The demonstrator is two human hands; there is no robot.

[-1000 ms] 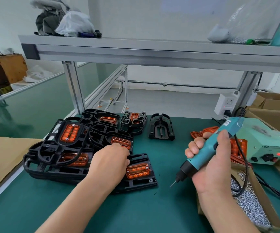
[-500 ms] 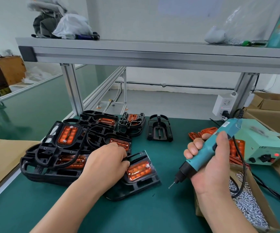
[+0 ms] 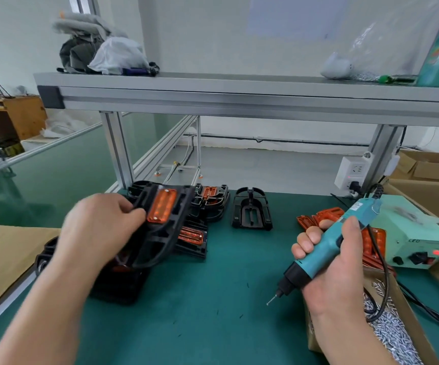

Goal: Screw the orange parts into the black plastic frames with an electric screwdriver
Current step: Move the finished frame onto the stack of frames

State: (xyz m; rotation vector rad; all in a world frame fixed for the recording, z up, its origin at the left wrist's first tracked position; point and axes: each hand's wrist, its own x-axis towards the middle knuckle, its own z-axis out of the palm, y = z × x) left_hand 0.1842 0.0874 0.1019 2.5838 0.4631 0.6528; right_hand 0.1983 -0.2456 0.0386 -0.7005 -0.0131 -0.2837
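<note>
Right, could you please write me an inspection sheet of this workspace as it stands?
Surface: green bench mat, small dark specks.
Job's things: black frame with orange part held above the frame pile; one empty frame apart; loose orange parts; box of screws.
Clutter: bags on the aluminium shelf.
Hands: left hand grips the held frame; right hand grips the electric screwdriver, bit pointing down.
Cables: screwdriver cord loops over the screw box.
Surroundings: power supply, wall socket, cardboard boxes at right.

Frame pile (image 3: 186, 233) left; screw box (image 3: 397, 325) right.
</note>
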